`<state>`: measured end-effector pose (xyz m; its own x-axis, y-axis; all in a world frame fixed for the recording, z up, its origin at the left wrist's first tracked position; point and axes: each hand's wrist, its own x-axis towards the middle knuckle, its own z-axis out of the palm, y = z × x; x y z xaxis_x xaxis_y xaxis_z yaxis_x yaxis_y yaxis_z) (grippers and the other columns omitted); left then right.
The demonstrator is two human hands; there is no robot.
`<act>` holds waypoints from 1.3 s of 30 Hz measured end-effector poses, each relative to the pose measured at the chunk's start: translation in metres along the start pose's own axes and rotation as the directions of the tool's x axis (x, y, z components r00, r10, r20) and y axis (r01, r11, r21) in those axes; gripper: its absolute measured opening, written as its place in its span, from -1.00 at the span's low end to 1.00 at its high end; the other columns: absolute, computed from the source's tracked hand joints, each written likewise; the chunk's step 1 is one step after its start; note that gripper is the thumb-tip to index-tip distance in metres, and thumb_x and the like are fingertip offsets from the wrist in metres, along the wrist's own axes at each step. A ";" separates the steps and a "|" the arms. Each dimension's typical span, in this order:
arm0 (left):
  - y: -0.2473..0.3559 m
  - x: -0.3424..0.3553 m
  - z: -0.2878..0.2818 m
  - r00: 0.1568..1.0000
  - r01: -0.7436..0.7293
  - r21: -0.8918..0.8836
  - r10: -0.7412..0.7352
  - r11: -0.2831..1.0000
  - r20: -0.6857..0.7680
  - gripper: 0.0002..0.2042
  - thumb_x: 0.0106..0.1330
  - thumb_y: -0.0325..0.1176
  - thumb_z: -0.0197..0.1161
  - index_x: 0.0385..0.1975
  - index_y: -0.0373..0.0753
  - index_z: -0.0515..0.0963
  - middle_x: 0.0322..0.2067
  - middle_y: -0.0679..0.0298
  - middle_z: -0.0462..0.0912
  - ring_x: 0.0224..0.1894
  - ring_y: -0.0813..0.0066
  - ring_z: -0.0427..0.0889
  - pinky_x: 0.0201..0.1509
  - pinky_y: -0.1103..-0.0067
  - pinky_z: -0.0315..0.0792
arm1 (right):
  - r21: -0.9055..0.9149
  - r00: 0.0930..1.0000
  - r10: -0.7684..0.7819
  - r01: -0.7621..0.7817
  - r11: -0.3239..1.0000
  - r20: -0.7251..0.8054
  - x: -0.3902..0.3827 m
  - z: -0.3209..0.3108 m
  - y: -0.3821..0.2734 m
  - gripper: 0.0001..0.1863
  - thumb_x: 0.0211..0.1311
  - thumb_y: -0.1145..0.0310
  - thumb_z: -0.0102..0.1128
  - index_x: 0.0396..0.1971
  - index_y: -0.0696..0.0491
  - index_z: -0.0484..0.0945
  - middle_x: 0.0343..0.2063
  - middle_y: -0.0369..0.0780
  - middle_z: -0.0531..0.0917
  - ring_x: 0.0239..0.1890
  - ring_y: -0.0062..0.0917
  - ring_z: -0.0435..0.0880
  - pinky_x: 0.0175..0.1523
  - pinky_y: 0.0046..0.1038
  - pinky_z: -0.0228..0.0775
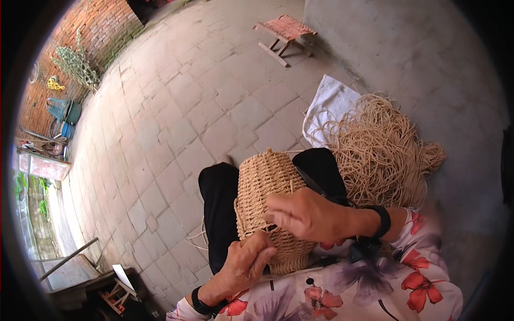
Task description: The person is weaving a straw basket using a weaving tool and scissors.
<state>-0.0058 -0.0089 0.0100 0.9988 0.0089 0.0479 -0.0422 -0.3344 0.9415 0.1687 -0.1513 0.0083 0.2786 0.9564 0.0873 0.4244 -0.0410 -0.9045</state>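
A woven basket (265, 176) of tan cord lies across my lap, between my dark trouser legs. My left hand (247, 260) is closed at the basket's near left side, fingertips pinched at its weave. Just above and to the right, my right hand (300, 214) is closed too, thumb and fingers pressed together over the basket. A short end of cord (292, 185) sticks up beside the right hand's fingers. What lies between the fingertips looks like a strand of the same cord, though most of it is hidden.
A big tangled heap of tan cord (375, 155) lies to my right, partly on a white cloth (329, 107). Farther off stands a low folding stool (285, 28) with a reddish woven seat. Loose strands trail by my left leg. A wall (417, 64) rises at the right.
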 end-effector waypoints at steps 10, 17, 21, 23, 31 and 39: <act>-0.012 0.009 0.008 0.920 0.038 0.180 0.036 0.983 -0.390 -0.81 0.17 -0.41 0.32 -0.23 -0.23 0.55 -0.02 0.13 0.51 0.03 0.19 0.48 0.14 0.34 0.34 | 0.062 0.858 0.109 -0.089 0.994 -0.502 -0.071 -0.027 0.012 -0.90 0.34 0.43 0.18 -0.35 0.14 0.51 -0.54 -0.41 0.47 -0.57 -0.81 0.31 -0.46 -0.66 0.19; -0.014 0.023 0.016 0.930 0.126 0.282 -0.015 0.951 -0.367 -0.79 0.12 -0.46 0.32 -0.27 -0.26 0.48 0.01 0.11 0.48 0.14 0.19 0.41 0.22 0.36 0.31 | -0.024 0.763 0.201 -0.273 0.962 -0.614 -0.129 -0.002 0.029 -0.93 0.29 0.48 0.20 -0.40 0.13 0.53 -0.56 -0.31 0.50 -0.57 -0.69 0.43 -0.45 -0.58 0.27; -0.022 0.019 0.010 0.933 0.056 0.268 0.045 0.962 -0.356 -0.76 0.13 -0.44 0.36 -0.21 -0.21 0.54 0.01 0.13 0.53 0.06 0.18 0.47 0.17 0.35 0.34 | -0.519 0.883 -0.044 -0.233 0.822 -0.466 -0.132 0.012 0.028 -0.62 0.05 0.46 0.40 -0.11 0.13 0.50 -0.32 -0.12 0.52 -0.35 -0.28 0.59 -0.20 -0.30 0.48; -0.028 0.020 0.004 0.943 0.008 0.196 0.058 0.981 -0.327 -0.80 0.23 -0.43 0.29 -0.15 -0.20 0.56 -0.02 0.13 0.56 0.06 0.22 0.49 0.15 0.40 0.37 | -0.519 0.893 0.068 -0.319 0.793 -0.445 -0.137 0.013 0.029 -0.44 -0.02 0.44 0.44 0.03 0.12 0.43 -0.23 -0.07 0.50 -0.24 -0.15 0.58 -0.08 -0.22 0.48; -0.017 0.048 -0.011 0.948 -0.005 0.394 0.129 0.919 -0.291 -0.79 0.32 -0.18 0.28 -0.21 -0.15 0.68 -0.09 0.26 0.61 -0.02 0.23 0.50 0.11 0.39 0.26 | -0.041 0.726 0.462 -0.557 0.830 -0.510 -0.148 -0.006 0.036 -0.53 0.06 0.50 0.31 0.04 0.08 0.50 -0.56 -0.24 0.55 -0.56 -0.55 0.52 -0.40 -0.46 0.39; -0.025 0.059 -0.017 0.971 -0.205 0.141 0.219 0.969 -0.096 -0.89 0.23 -0.28 0.38 -0.39 -0.16 0.74 -0.20 0.29 0.65 -0.08 0.31 0.52 0.13 0.38 0.22 | -0.251 0.897 0.168 -0.288 0.924 -0.410 -0.151 -0.012 -0.016 -0.49 -0.07 0.30 0.57 -0.10 0.08 0.54 -0.46 -0.25 0.50 -0.52 -0.54 0.51 -0.40 -0.46 0.41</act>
<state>0.0535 0.0156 -0.0048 0.9582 0.0260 0.2850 -0.2419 -0.4587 0.8550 0.1304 -0.2987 0.0148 0.6741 0.7322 0.0976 0.5284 -0.3856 -0.7564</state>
